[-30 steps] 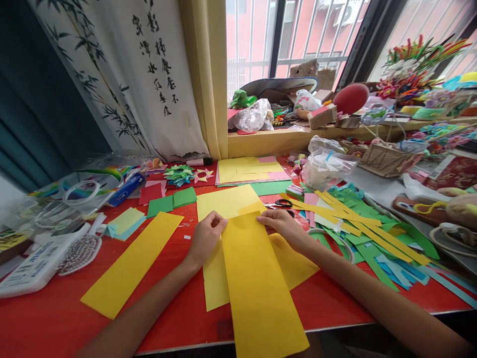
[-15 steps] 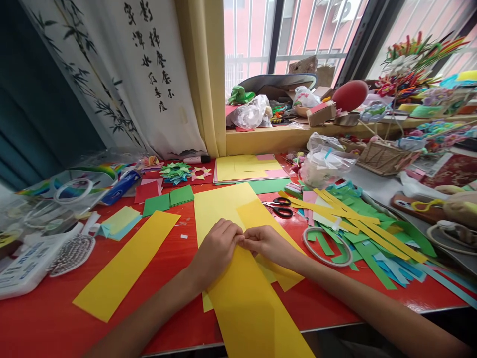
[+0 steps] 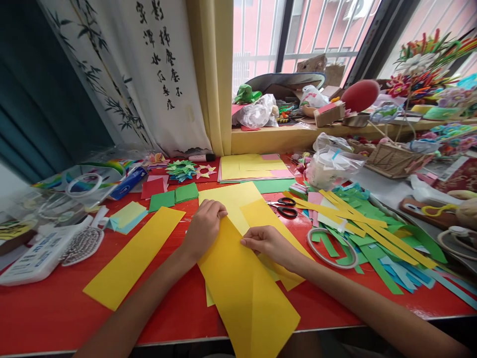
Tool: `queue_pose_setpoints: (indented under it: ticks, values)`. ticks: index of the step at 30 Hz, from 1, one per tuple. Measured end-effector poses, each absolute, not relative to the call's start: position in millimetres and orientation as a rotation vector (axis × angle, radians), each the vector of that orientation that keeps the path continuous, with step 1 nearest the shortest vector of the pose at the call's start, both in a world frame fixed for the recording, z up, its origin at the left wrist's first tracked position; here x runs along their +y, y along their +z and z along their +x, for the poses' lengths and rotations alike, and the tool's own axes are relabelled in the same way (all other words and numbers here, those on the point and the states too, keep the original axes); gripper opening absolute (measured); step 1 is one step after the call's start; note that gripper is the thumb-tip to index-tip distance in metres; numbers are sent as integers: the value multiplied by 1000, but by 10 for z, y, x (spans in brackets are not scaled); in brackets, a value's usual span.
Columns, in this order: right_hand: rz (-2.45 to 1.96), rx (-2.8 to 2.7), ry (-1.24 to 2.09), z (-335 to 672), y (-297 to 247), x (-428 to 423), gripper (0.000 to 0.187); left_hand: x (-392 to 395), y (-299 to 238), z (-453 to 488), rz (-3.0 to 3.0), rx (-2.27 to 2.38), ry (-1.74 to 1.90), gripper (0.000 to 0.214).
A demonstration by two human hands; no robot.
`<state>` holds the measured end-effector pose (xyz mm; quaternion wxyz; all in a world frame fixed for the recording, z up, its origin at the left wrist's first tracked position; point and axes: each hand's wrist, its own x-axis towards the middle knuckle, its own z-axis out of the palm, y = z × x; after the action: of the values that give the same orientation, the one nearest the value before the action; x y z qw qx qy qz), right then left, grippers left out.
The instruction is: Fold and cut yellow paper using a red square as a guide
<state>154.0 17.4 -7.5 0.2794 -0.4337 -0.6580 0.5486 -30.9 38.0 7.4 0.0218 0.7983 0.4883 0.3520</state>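
Between the two hands lies a long, broad strip of golden-yellow paper (image 3: 238,278), its far end in the grip and its near end running past the front edge of the glossy red table (image 3: 175,313). Left of the grip's middle, the left hand (image 3: 204,226) pinches the strip's far corner, fingers curled over it; to the right and a little nearer the body, the right hand (image 3: 272,243) has thumb and fingertips closed on the right edge. A faint crease or bend shows in the strip's near half.

Light pinches at the very edge look right for handling such thin paper well, as harder pressure would likely dent it. Both hands are best kept level, since uneven pull could skew the sheet. More of the near end resting on the table would probably steady it and spare it a stray bend.

Underneath the grip, a large pale-yellow paper sheet (image 3: 231,196) and a smaller golden-yellow paper piece (image 3: 268,219) could slide along with the strip, so lifting clear of them seems wise. Beyond the right hand are black-handled scissors (image 3: 278,205); well left of the grip lies a loose golden-yellow paper strip (image 3: 134,258).
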Motion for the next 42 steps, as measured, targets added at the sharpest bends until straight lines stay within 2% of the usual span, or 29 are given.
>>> queue_pose_setpoints:
  ticks: [17, 24, 28, 31, 33, 34, 35, 37, 39, 41, 42]
  values:
    - [-1180, -1860, 1391, 1597, -68, 192, 22, 604, 310, -804, 2450, 1945, 1345, 13]
    - [-1038, -1586, 1726, 1626, -68, 232, 23, 623, 417, -1088, 2343, 2183, 1541, 12]
    - [-1047, -1550, 1706, 1667, -86, 273, 24, 578, 534, -1319, 2082, 2287, 1908, 14]
    - [-1015, -1469, 1651, 1690, -54, 303, 26, 482, 592, -1300, 1934, 2140, 2337, 18]
    - [-960, -1387, 1645, 1712, -6, 329, 32, 378, 552, -1137, 2099, 1935, 2468, 14]
    - [-929, -1339, 1658, 1728, 18, 347, 36, 310, 504, -1017, 2315, 1790, 2444, 11]
    - [-901, -1287, 1676, 1748, 38, 370, 41, 232, 439, -879, 2642, 1561, 2258, 11]
    - [-892, -1187, 1697, 1799, 48, 429, 47, 47, 282, -576, 3167, 960, 1610, 18]
    - [-968, -1142, 1673, 1860, 13, 499, 45, -147, 132, -287, 3305, 650, 991, 20]
    - [-1065, -1187, 1615, 1916, -54, 565, 34, -300, 30, -73, 3243, 509, 715, 23]
    - [-1093, -1219, 1583, 1938, -89, 593, 30, -345, 4, -8, 3171, 438, 696, 22]
